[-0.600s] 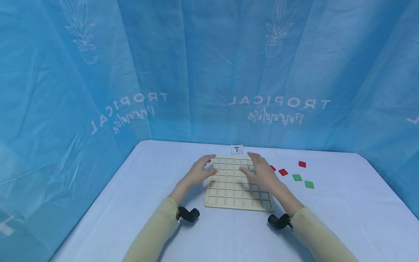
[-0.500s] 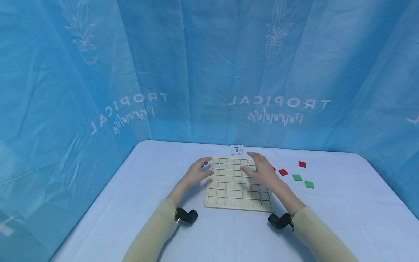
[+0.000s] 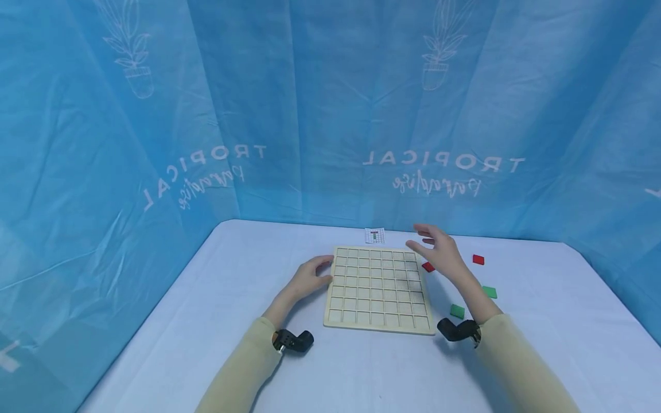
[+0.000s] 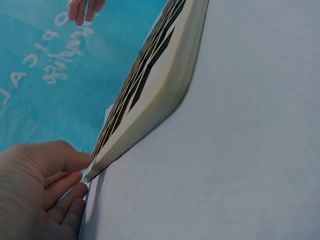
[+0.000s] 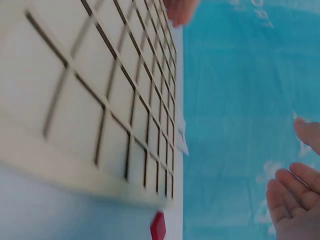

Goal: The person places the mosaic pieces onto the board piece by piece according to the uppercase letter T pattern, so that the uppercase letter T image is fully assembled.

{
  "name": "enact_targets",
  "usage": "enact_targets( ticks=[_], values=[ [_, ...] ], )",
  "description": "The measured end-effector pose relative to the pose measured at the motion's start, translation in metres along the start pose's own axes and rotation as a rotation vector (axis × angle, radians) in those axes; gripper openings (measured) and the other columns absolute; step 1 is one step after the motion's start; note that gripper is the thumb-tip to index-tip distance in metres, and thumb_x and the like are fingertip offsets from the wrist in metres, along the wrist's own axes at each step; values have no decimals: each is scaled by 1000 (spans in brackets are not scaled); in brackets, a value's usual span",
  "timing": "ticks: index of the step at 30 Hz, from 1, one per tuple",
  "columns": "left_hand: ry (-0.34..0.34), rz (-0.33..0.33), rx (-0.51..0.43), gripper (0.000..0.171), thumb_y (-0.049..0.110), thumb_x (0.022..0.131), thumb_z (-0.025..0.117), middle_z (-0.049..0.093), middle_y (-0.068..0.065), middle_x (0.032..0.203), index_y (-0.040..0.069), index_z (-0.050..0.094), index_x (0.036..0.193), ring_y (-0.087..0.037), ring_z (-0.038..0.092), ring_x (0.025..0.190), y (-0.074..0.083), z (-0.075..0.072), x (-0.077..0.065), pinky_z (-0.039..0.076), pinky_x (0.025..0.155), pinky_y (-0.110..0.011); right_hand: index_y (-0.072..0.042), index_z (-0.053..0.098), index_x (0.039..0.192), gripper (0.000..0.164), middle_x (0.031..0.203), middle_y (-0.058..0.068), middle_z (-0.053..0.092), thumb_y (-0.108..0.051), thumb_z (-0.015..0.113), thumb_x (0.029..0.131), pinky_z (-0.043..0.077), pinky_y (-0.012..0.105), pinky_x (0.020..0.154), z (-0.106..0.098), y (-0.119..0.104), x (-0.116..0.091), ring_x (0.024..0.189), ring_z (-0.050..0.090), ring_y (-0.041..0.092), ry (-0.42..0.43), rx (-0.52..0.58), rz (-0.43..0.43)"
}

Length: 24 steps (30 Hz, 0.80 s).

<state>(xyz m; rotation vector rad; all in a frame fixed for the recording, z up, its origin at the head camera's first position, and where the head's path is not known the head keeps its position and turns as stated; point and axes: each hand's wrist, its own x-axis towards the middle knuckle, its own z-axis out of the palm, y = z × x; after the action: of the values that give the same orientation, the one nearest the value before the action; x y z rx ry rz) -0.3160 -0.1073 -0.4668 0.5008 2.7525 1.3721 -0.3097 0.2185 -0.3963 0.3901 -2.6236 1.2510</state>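
A pale wooden grid board (image 3: pixel 379 330) lies flat on the white cloth, its square cells bare. My left hand (image 3: pixel 307 278) is at the board's left edge, thumb and fingers loosely bent; in the left wrist view, the left hand (image 4: pixel 40 187) has its thumb tip at the rim. Whether it presses there I cannot tell. Raised past the board's far right corner, my right hand (image 3: pixel 439 249) has its fingers apart and nothing visible in them. Below it lies a red tile (image 3: pixel 428 267), also in the right wrist view as a red tile (image 5: pixel 158 226).
Behind the board lies a small printed grid card (image 3: pixel 374 236) with a red and green pattern. To the right are a red tile (image 3: pixel 478 260), a green tile (image 3: pixel 490 292) partly behind the forearm and a nearer green tile (image 3: pixel 457 311). Blue curtains (image 3: pixel 330 115) surround the table.
My right hand has moved right and away from over the board, baring its right side. My left hand has shifted slightly down along the left edge. A nearer green tile has come into view.
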Motion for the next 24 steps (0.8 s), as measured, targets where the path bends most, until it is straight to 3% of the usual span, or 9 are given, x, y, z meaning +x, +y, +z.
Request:
enact_targets(
  ticks=[7,10,13,15,17,22,24],
  values=[
    [-27,8,35,53,9,88,64,46,-14,139,3,46,137,-28,41,130,3,-1,-1,35,108,-38,-5,44,138,65,135,17,48,-41,65,88,42,47,101,-26,29,3,123,45,35,99,111,112],
    [-34,6,36,53,8,87,63,46,-14,140,3,46,138,-27,40,130,3,-1,-1,34,108,-37,-8,44,139,67,137,15,47,-46,63,87,42,45,101,-34,45,4,125,44,31,135,107,163],
    [-39,7,30,54,7,87,64,46,-13,140,3,46,138,-27,40,131,1,-2,-1,33,109,-37,-17,47,138,67,136,8,49,-54,62,84,46,38,98,-39,76,10,124,46,24,201,86,212],
    [-41,5,27,54,7,87,64,45,-13,140,3,46,137,-27,39,131,0,-1,0,33,109,-38,-18,47,139,68,137,9,49,-56,62,84,46,42,98,-45,91,12,125,46,26,204,82,231],
    [-39,-1,30,54,7,86,64,46,-13,140,3,47,137,-27,39,131,-1,-1,0,33,109,-38,-22,48,138,67,136,6,50,-58,61,83,48,38,96,-48,119,17,123,47,25,231,66,239],
    [-41,-8,40,54,7,86,65,46,-12,140,5,47,137,-26,39,131,-3,-1,1,34,109,-37,-28,41,143,80,138,3,49,-72,52,78,47,41,96,-53,183,21,124,47,23,266,27,248],
    [-45,-7,46,54,7,86,64,46,-12,140,5,47,137,-27,39,131,-3,-1,2,34,109,-38,-27,37,145,80,140,5,47,-71,51,80,45,46,98,-56,194,18,126,45,24,269,16,268]
  ],
)
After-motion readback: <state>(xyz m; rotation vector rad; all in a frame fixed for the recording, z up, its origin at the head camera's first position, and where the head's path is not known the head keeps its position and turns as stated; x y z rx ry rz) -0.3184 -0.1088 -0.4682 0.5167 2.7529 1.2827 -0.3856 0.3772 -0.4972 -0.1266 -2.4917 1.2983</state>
